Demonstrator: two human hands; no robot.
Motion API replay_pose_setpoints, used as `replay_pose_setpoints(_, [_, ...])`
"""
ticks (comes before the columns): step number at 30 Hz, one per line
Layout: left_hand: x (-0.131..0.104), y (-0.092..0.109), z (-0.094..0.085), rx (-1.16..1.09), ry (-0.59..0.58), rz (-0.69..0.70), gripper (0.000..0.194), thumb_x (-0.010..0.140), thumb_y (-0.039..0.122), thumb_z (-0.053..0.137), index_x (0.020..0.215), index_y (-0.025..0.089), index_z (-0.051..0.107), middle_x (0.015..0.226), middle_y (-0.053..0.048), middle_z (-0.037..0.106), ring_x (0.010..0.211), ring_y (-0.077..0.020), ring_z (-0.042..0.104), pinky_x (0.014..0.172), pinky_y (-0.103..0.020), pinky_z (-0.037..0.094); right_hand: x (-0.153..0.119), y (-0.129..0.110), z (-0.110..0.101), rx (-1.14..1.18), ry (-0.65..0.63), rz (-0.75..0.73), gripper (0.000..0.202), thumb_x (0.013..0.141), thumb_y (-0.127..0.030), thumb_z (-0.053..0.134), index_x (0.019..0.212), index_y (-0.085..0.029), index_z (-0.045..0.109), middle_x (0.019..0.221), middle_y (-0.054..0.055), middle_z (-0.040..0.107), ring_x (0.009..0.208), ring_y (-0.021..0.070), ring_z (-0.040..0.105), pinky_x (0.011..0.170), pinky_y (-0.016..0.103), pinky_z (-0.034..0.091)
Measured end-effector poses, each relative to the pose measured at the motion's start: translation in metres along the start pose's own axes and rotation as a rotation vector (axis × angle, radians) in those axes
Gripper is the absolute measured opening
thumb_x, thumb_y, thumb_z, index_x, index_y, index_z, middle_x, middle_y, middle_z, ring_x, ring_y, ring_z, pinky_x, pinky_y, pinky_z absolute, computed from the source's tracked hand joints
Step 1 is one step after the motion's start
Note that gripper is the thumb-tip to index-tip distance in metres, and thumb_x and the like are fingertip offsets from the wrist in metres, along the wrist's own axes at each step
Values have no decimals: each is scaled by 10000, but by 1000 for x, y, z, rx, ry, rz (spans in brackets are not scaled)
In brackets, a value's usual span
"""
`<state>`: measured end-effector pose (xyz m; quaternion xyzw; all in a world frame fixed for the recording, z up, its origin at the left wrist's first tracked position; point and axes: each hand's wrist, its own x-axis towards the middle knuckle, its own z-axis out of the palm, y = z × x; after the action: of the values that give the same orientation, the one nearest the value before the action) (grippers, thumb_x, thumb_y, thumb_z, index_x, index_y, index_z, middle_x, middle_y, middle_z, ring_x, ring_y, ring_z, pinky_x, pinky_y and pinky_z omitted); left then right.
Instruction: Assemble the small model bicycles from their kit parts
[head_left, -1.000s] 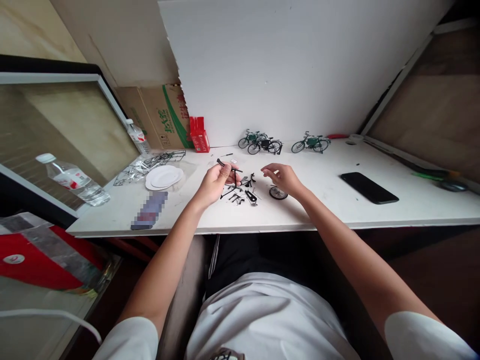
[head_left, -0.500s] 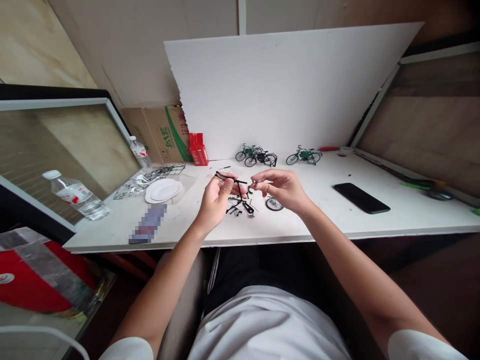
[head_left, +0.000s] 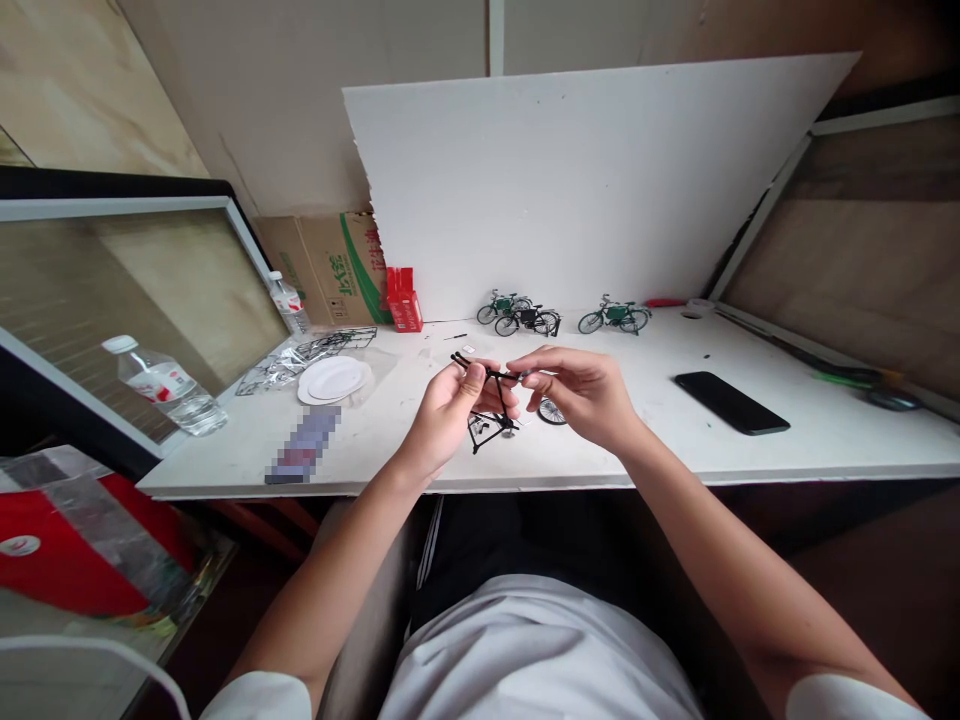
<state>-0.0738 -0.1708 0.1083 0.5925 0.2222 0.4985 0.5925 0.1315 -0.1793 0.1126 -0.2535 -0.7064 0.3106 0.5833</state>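
Between thumb and fingers, my left hand (head_left: 457, 405) grips a black model bicycle frame (head_left: 501, 400) held just above the table. My right hand (head_left: 581, 390) is closed in a pinch at the right end of that frame, on a small part that its fingertips mostly hide. A spoked model wheel (head_left: 552, 411) lies on the table, partly covered by my right hand. Several small loose parts (head_left: 480, 424) lie under the frame. Three assembled model bicycles (head_left: 527, 319) stand farther back against the white board.
A black phone (head_left: 731, 402) lies to the right. On the left are white plates (head_left: 334, 380), a plastic bag with black part frames (head_left: 300, 357), and a tilted water bottle (head_left: 165, 385). A red box (head_left: 405, 300) stands by the white board (head_left: 600, 190).
My right hand has brought its small part to the bicycle frame's end. The frame has turned in my left hand. The view has shifted slightly.
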Motion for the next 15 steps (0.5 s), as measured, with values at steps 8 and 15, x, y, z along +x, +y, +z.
replay_pose_setpoints(8, [-1, 2, 1, 42, -13, -6, 517, 956, 685, 727, 1092, 198, 617, 848, -74, 786, 762, -235, 795, 736, -372, 640, -3, -1, -3, -173, -19, -95, 207, 1049, -339, 705, 1165, -348, 876, 1002, 49, 818, 833, 198, 763, 612, 317, 671])
replay_pose_setpoints(15, [2, 0, 0, 86, 47, -34, 470, 1016, 650, 604, 961, 195, 707, 754, -89, 764, 828, -298, 804, 712, -402, 656, -6, -2, 4, -444, -89, -284, 403, 1050, -166, 570, 1277, -368, 833, 984, 49, 820, 870, 211, 780, 736, 363, 664])
